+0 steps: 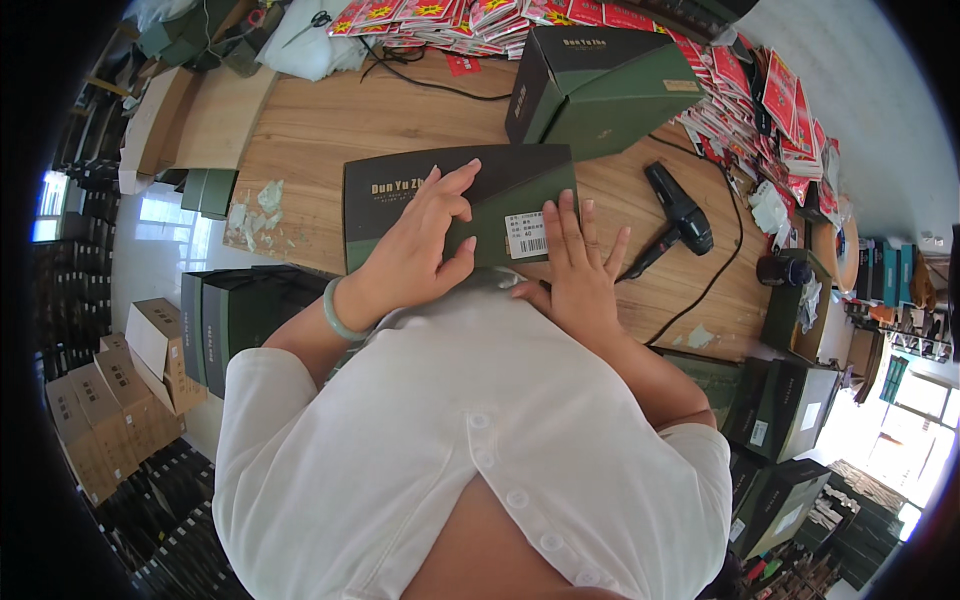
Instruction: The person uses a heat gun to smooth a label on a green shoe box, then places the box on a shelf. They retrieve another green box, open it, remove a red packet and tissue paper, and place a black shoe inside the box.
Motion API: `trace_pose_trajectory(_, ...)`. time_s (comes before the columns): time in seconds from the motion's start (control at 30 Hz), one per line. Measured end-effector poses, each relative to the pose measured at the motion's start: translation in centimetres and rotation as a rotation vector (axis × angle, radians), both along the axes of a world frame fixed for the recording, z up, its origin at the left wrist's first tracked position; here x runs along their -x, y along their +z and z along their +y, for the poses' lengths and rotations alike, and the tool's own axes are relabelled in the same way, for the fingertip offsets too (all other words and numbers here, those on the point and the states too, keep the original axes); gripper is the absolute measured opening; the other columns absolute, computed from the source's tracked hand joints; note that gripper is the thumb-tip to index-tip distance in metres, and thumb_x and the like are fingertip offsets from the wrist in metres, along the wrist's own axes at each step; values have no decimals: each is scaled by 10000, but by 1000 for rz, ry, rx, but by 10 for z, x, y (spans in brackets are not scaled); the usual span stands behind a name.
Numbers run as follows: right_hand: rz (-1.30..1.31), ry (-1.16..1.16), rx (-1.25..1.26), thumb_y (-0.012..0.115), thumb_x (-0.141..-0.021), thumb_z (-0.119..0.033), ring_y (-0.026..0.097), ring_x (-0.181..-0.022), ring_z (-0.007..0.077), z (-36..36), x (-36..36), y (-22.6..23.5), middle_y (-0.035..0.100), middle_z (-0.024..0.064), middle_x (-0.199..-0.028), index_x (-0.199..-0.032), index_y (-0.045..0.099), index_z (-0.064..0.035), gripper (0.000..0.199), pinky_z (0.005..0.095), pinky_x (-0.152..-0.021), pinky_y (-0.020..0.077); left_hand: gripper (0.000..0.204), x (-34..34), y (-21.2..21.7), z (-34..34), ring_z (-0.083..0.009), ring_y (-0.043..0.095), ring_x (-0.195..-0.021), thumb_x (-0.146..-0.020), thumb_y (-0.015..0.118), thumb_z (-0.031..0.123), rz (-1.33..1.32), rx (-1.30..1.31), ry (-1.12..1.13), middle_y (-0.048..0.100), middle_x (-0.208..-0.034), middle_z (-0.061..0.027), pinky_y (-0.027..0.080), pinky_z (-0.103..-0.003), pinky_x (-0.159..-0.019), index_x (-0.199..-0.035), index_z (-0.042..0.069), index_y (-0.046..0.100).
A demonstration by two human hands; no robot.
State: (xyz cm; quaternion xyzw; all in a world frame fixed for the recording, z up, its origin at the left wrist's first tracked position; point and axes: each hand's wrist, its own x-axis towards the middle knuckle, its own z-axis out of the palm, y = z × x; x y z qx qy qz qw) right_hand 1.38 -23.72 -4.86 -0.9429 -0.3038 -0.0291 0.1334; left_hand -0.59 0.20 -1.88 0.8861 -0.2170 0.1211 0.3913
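I've got the box right at the near side of the table. My right hand lies flattish at its right end, fingers a little spread, gripping nothing. My left hand hangs loosely curled over the left half, thumb and fingers apart; whether it touches, I can't tell. Careful: a lopsided push could skid the box off the near edge. Swinging right might clip the dryer or snag its cord; shoving away could bump the far box.
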Motion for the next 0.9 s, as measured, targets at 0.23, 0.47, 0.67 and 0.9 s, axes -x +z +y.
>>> trace_pose_trajectory(0.23, -98, 120, 74, 573, -729, -719, 95, -1462, 460, 5, 8, 1, 201, 80, -1609, -1532, 293, -262, 965, 737, -1069, 37, 310, 0, -1, -1, -419, 483, -1288, -818, 588, -20, -30, -5, 7, 392, -1454, -272, 263, -552, -1143, -1052, 40, 393)
trace_pose_trajectory(0.47, 62, -59, 6, 578, -852, -597, 55, -1451, 503, -24, 4, 12, 187, 130, -1605, -1543, 240, -130, 899, 704, -1093, 49, 287, 0, -2, -2, -409, 484, -1274, -825, 603, 3, -21, 29, 37, 415, -1432, -253, 309, -538, -1127, -1047, 22, 422)
trace_pose_trajectory(0.67, 525, -198, -820, 483, -1005, -452, 310, -1388, 378, -44, -71, -14, 357, 132, -1519, -1503, 299, -60, 660, 492, -1109, 275, 373, 6, -6, 11, -355, 487, -1308, -911, 481, -46, -40, 483, 41, 352, -1489, -259, 333, -446, -1110, -1269, 16, 397)
trace_pose_trajectory(0.9, 1004, -567, -1066, 358, -1006, -582, 498, -1271, 222, -8, -91, -37, 503, 138, -1391, -1430, 412, -93, 650, 405, -1052, 391, 547, 30, -48, 93, -336, 529, -1249, -995, 439, 441, 320, 580, 931, 465, -1434, -158, 412, -513, -1023, -1407, 83, 408)
